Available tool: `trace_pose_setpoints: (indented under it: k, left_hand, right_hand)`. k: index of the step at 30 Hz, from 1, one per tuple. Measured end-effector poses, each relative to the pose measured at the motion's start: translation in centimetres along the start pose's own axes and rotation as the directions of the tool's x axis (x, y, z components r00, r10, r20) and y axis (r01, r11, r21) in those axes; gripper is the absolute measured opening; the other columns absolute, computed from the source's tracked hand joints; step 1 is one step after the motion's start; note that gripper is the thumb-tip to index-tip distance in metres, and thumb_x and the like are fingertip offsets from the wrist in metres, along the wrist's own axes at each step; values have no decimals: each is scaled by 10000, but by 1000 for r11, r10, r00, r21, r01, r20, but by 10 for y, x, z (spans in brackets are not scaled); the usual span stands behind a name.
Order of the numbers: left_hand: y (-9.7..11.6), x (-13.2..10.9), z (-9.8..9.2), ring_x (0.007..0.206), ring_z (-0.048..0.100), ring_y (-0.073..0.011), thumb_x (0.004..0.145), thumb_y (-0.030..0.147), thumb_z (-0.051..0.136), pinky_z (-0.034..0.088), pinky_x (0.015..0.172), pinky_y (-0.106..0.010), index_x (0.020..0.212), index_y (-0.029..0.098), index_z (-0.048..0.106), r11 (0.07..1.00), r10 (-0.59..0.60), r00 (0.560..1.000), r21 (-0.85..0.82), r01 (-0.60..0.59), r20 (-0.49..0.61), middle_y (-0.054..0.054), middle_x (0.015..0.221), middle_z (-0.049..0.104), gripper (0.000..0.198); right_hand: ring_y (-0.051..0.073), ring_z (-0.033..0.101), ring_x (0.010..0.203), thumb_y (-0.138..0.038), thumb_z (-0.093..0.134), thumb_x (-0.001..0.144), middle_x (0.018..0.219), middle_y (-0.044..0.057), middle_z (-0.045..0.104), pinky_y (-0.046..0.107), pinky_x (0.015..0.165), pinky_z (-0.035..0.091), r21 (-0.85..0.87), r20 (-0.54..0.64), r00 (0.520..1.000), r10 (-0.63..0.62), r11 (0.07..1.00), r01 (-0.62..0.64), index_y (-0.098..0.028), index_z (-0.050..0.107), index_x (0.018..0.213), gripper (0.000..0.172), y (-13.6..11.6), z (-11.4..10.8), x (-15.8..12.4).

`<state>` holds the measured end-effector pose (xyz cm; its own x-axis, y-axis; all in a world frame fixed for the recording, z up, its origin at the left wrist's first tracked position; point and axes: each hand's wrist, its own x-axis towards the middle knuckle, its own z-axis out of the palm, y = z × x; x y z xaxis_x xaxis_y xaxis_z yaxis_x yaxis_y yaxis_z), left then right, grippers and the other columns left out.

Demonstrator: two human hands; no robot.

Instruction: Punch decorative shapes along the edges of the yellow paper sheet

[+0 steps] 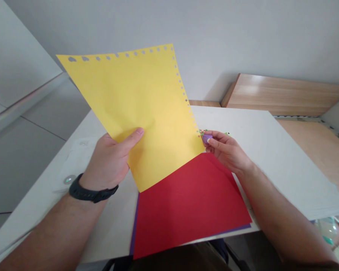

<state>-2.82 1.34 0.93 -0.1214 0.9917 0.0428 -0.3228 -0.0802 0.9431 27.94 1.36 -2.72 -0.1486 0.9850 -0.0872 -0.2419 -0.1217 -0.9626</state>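
Note:
A yellow sheet of paper (147, 109) is held up by my left hand (110, 160), thumb on its face and fingers behind. Small punched holes run along its top and right edges. My right hand (224, 148) grips a small purple craft punch (206, 138) at the sheet's lower right edge. Small coloured bits of paper (205, 131) show just beyond the punch; their exact shape is hard to make out. Below lies a red sheet (186, 207) on the table, with a purple sheet (134, 226) showing at its left and bottom edges.
The white table (271, 162) extends to the right. At the left of the tabletop lies a clear item with a round shiny piece (69, 180). Wooden boards (288, 94) stand at the back right, against the wall. A clear container (327, 229) is partly visible at the lower right.

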Motion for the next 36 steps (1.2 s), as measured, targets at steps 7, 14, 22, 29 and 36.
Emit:
trace_pose_setpoints:
  k: [7,14,22,29,36]
  left_hand:
    - [2,-2,2,1342,657,-356,805,269,891,510,1189,-528,1243,215,780,1000,25,1000,15,-25,16,-102,1440,703,455]
    - [3,-3,3,1374,631,-360,793,297,904,517,1187,-522,1238,235,778,1000,6,1000,22,-7,27,-90,1455,694,467]
    - [2,-3,1,1368,635,-371,807,309,899,529,1174,-544,1315,255,754,999,27,998,37,-29,53,-90,1453,695,532]
    - [1,-4,1,1371,633,-367,801,279,899,527,1178,-540,1301,273,758,1000,3,998,26,-5,67,-77,1452,697,520]
    - [2,-5,2,1357,643,-368,833,289,877,551,1154,-532,1291,251,767,999,16,997,50,-20,80,-85,1475,679,473]
  right_hand:
    - [190,637,939,-347,825,881,1156,52,705,329,766,525,-58,38,999,-6,998,8,-269,754,1179,316,-1,2,-1]
    - [193,641,946,-400,816,892,1176,61,712,325,771,516,-132,34,999,-24,991,28,-261,750,1203,347,4,-1,0]
    - [159,598,848,-351,831,890,1034,34,712,298,738,461,-141,56,998,-19,990,26,-251,766,1183,317,5,-1,1]
    - [169,627,916,-331,851,872,1062,36,725,298,784,476,-128,61,998,20,992,-12,-249,767,1175,325,6,1,-1]
    - [160,638,921,-306,866,857,1061,29,738,293,817,482,-74,75,995,59,996,-53,-244,765,1159,324,8,7,-2]
